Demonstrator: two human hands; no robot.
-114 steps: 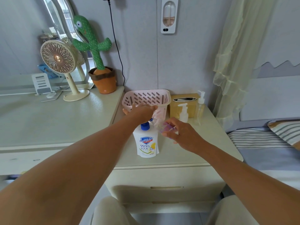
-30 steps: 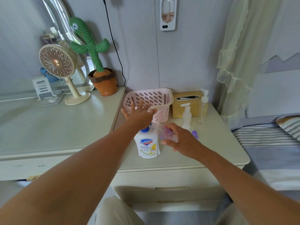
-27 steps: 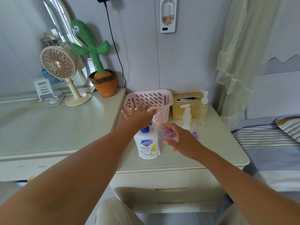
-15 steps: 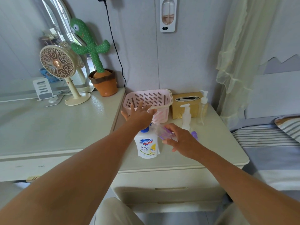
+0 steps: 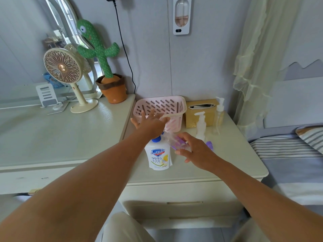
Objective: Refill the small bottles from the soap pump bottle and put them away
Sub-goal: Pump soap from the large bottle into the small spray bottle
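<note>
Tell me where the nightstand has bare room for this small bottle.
Bare: nightstand front right corner, beyond the right hand holding the small bottle; the front edge below the soap pump bottle. Crowded: back row, pink basket to pump bottles.

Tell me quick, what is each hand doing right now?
Left hand: open, fingers spread, atop the soap pump bottle.
Right hand: holding the small bottle.

Glossy white plastic, printed label: soap pump bottle under left fingers. Clear smooth plastic: small bottle in right fingers. Matt pink plastic: basket beyond left fingers. Smooth cream sheen: counter. Plush cloth: cactus.
</note>
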